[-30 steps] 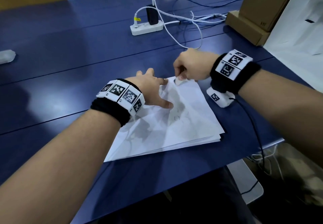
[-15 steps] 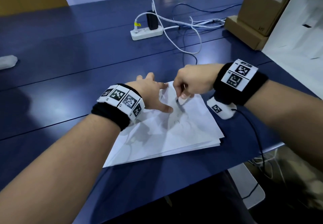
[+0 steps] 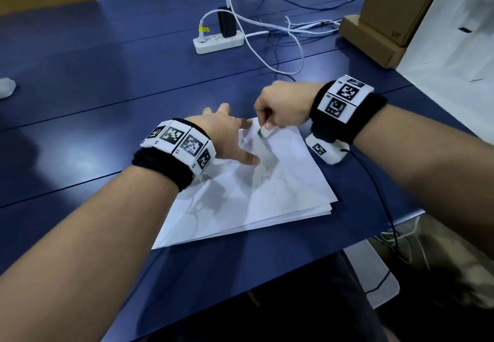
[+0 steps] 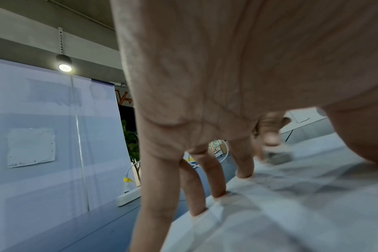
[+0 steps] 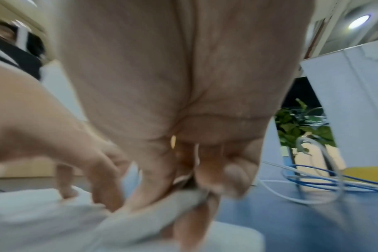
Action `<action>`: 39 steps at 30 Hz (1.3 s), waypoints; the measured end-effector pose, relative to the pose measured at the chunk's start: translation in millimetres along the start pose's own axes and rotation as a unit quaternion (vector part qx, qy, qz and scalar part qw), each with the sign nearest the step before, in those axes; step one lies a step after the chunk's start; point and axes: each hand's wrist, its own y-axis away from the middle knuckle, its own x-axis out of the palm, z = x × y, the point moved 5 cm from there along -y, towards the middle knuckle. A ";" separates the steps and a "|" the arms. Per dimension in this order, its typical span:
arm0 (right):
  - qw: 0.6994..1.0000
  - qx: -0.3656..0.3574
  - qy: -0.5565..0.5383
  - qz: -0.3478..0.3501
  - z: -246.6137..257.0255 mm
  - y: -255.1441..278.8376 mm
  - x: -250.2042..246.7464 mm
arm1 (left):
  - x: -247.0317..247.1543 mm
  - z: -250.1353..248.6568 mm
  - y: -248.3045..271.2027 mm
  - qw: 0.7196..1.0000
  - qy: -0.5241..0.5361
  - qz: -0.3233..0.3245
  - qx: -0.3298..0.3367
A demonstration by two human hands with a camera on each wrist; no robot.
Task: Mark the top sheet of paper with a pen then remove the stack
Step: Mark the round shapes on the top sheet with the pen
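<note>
A stack of white paper [image 3: 267,202] lies askew on the blue table [image 3: 107,101], with a small pen mark [image 3: 264,180] on its top sheet. My left hand [image 3: 240,141] rests on the stack's far left part; the straight fingertips [image 4: 244,173] press on the paper [image 4: 302,204]. My right hand [image 3: 264,130] pinches the top sheet's far corner, which curls up off the stack. In the right wrist view the fingers [image 5: 233,175] grip a fold of the sheet [image 5: 151,209]. No pen shows in any view.
Behind the stack are a white power strip [image 3: 219,42] with a black adapter and loose white and blue cables [image 3: 283,55]. Cardboard boxes [image 3: 395,7] and a white board [image 3: 454,47] stand at the right. The table's near edge runs just below the stack.
My right hand shifted about over the far corner of the top sheet, keeping its pinch. The left hand stayed pressed on the stack.
</note>
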 end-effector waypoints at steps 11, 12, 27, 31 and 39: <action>1.000 0.001 0.011 0.001 -0.5 4.0 -1.2 | 2.2 0.6 -0.5 1.000 -0.007 -0.003 0.003; 0.999 0.016 0.016 -0.042 -5.8 0.8 -6.9 | 2.2 1.1 0.0 1.000 -0.007 -0.004 0.002; 1.000 0.018 0.025 0.001 4.4 32.5 17.8 | 2.0 2.4 20.6 0.999 0.015 -0.029 0.036; 1.000 0.027 0.017 -0.002 5.9 41.7 22.4 | 22.8 18.6 54.9 0.994 0.041 -0.043 0.093; 0.998 -0.029 -0.060 0.001 40.8 61.6 22.8 | 45.1 35.9 75.4 0.992 0.052 -0.026 0.109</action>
